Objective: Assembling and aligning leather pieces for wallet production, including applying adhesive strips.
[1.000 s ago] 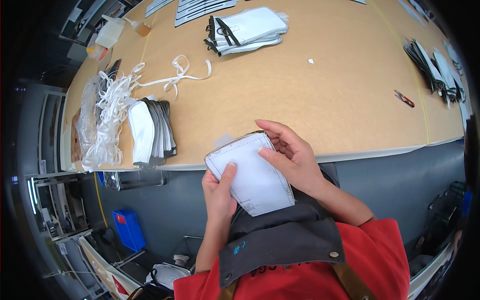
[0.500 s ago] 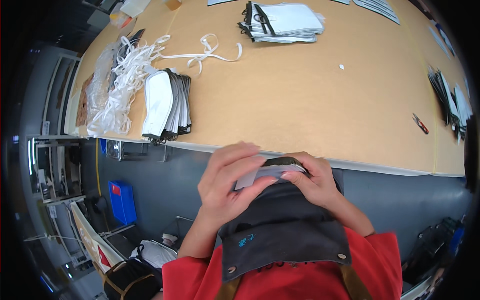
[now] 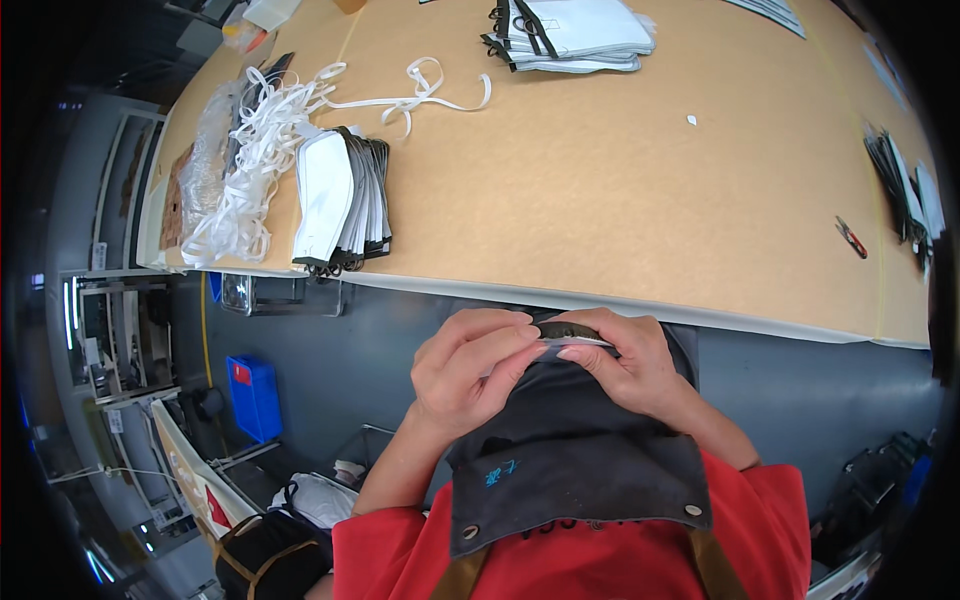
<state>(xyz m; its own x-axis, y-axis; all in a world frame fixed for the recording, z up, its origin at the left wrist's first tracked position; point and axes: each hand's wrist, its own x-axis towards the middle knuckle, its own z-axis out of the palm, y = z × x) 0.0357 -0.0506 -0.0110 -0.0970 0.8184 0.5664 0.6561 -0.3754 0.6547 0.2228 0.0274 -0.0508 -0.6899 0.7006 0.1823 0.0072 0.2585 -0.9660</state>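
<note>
In front of my lap I hold a small pale panel with dark edging (image 3: 572, 332), seen nearly edge-on. My left hand (image 3: 477, 362) pinches its left end between thumb and fingertips. On the other end, my right hand (image 3: 628, 352) grips it with the thumb on the near side and the fingers behind. Most of its face is hidden by my fingers. Beyond my left hand, at the table's near edge, stands a fanned stack of white panels with dark edging (image 3: 330, 195).
On the brown-topped table (image 3: 620, 200) lie a tangle of white tape (image 3: 262, 130), a far stack of pale panels (image 3: 590, 35), red-handled thread snips (image 3: 852, 238) and more dark-edged panels (image 3: 900, 190) at right. A blue bin (image 3: 254, 398) stands on the floor at left.
My left hand has moved slightly right and closed its fingers down over the panel's end. The panel's pale face shows less now. The table sits slightly higher in view.
</note>
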